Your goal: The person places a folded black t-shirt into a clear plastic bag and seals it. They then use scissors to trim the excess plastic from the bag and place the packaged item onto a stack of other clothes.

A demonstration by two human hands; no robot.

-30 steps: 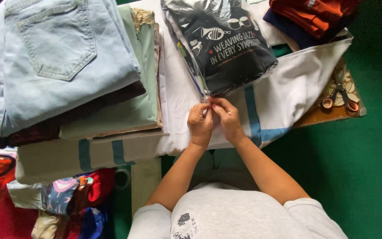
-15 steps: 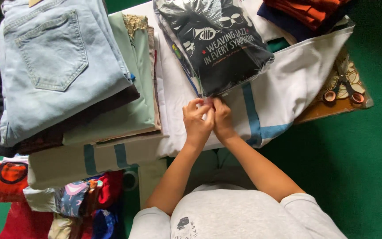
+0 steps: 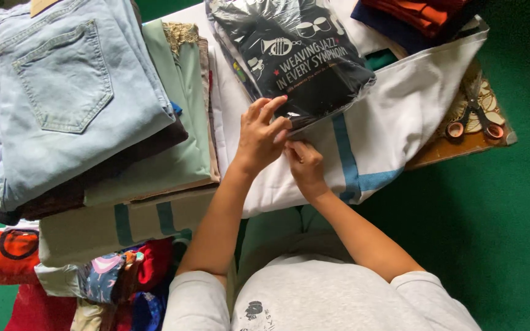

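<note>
While the head camera is looking straight down, I am seeing my left hand [image 3: 260, 136] pinching the near edge of a glossy clear plastic bag [image 3: 289, 55], fingers curled on the crinkled film. My right hand [image 3: 305, 164] is lying just beside it, fingertips pressing the same edge; I cannot tell whether it is gripping or only touching. The bag is holding a folded black printed shirt and is lying flat on a smooth white cloth with blue stripes [image 3: 363, 141], which is draping over the low table's near side. To the left, stiff pale blue jeans [image 3: 69, 92] are topping a pile, with a soft sage-green folded fabric [image 3: 179, 122] beside them, its frayed lace trim showing at the top. Rust-orange and navy folded cloths [image 3: 412, 15] are sitting at the top right. Orange-handled scissors [image 3: 475, 119] are resting on a brown patterned mat [image 3: 461, 144] at the right edge, well apart from both hands
</note>
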